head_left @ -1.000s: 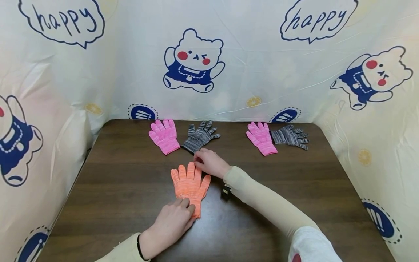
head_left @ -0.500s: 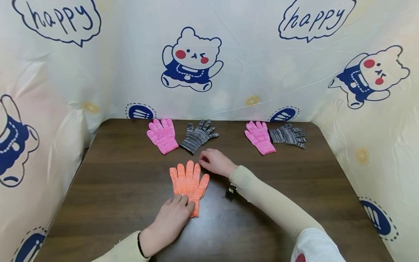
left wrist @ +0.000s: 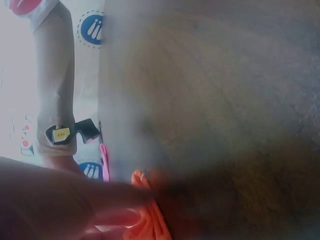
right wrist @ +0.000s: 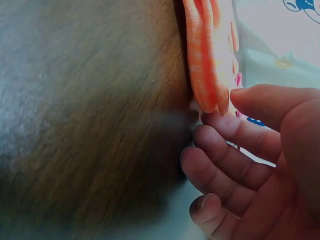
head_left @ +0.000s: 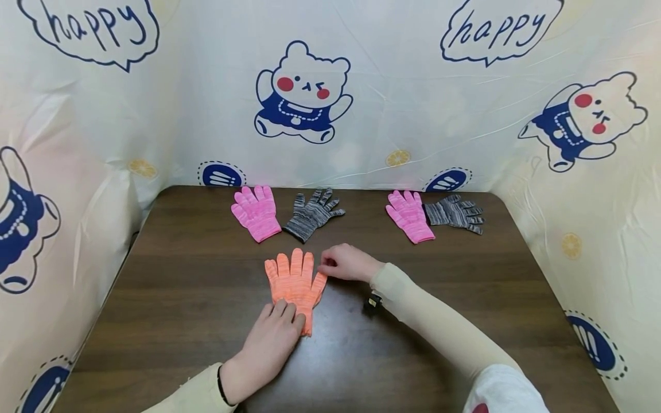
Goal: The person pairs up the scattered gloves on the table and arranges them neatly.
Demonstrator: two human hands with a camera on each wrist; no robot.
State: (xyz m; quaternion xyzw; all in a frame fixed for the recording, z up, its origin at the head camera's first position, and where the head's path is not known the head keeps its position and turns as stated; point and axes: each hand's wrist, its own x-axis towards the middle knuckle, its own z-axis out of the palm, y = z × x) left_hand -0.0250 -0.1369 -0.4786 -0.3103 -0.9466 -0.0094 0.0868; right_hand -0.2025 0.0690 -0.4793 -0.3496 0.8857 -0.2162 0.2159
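R hand has dropped from the fingertip end of the orange marled knit glove to its thumb side vs ~1 s ago; glove + L hand have slid slightly fwd, away from the person. Other gloves: no real change.

Now: orange glove is flat on the dark brown wood-grain counter, centre, near the person. Long axis approx fore-aft, fingers away, cuff toward the person, far end leaning a bit L. Thumb juts R, straight at R hand, so R is the nearer hand for that tip; L has the cuff end. Key relation IMO: glove is L of R hand, thumb tip at R's fingertips.

R: thumb + index together on the glove's thumb tip, looks like a light pinch. L: fingers laid over lower palm/cuff, pressing, not wrapped. R wrist view shows two layers at the tip; poss. two gloves stacked, can't confirm.

Back edge: pink knit glove just beside grey-black marled glove.
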